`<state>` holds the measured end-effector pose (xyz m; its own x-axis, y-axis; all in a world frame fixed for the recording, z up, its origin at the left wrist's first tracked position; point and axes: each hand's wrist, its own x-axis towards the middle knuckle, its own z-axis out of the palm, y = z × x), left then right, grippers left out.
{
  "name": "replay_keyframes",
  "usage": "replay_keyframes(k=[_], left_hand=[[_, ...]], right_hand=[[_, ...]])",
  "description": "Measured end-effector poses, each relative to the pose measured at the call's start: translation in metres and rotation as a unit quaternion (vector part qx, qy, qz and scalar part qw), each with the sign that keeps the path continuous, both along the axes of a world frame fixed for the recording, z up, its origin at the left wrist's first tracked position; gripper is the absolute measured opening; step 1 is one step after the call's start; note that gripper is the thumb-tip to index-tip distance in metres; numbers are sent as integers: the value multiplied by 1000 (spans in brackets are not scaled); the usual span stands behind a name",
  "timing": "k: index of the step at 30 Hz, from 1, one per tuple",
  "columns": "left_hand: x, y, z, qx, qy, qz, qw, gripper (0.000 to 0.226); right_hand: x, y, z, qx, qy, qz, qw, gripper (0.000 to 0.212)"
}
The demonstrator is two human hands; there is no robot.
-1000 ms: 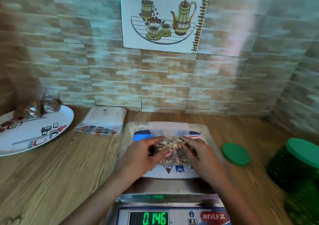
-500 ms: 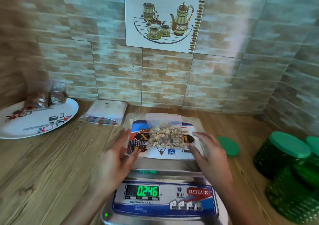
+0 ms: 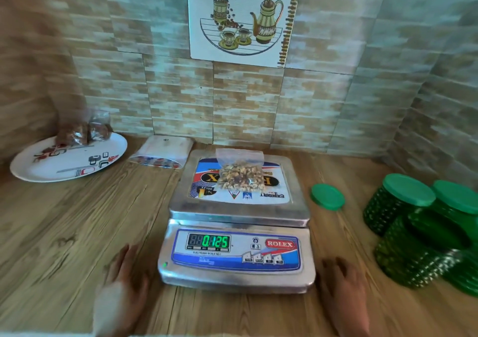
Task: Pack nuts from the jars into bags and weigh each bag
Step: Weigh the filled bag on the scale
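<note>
A small clear bag of nuts (image 3: 240,178) lies on the pan of the steel scale (image 3: 232,216), towards its far edge, with nothing touching it. The green display (image 3: 216,241) reads 0.125. The left hand (image 3: 124,277) and the right hand (image 3: 341,282) lie on the wooden table (image 3: 77,233), one at each near corner of the scale, fingers stretched out loosely and holding nothing; both are a bit blurred. To the right a loose green lid (image 3: 327,197) lies flat, and beyond it stands a cluster of green jars (image 3: 395,202), two of them capped. On the left, a patterned plate (image 3: 64,166) carries filled bags (image 3: 82,132) at its far rim, and a white pouch (image 3: 163,150) lies between the plate and the scale.
</note>
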<state>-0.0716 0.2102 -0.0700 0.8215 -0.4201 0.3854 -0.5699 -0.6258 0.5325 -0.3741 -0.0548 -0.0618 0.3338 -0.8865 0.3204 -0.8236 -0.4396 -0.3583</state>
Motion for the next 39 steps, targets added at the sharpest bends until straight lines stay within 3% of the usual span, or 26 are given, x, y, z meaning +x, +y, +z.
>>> replay_keyframes(k=[4, 7, 22, 39], left_hand=[[6, -4, -11, 125, 46, -11, 991, 69], [7, -6, -12, 154, 29, -26, 987, 72], [0, -5, 1, 161, 29, -29, 986, 53], [0, -6, 0, 141, 25, -20, 989, 50]], right_hand=[[1, 3, -3, -10, 35, 16, 999, 47], [1, -1, -2, 6, 43, 8, 999, 30], [-1, 2, 2, 39, 47, 27, 998, 34], [-2, -2, -3, 28, 44, 29, 998, 33]])
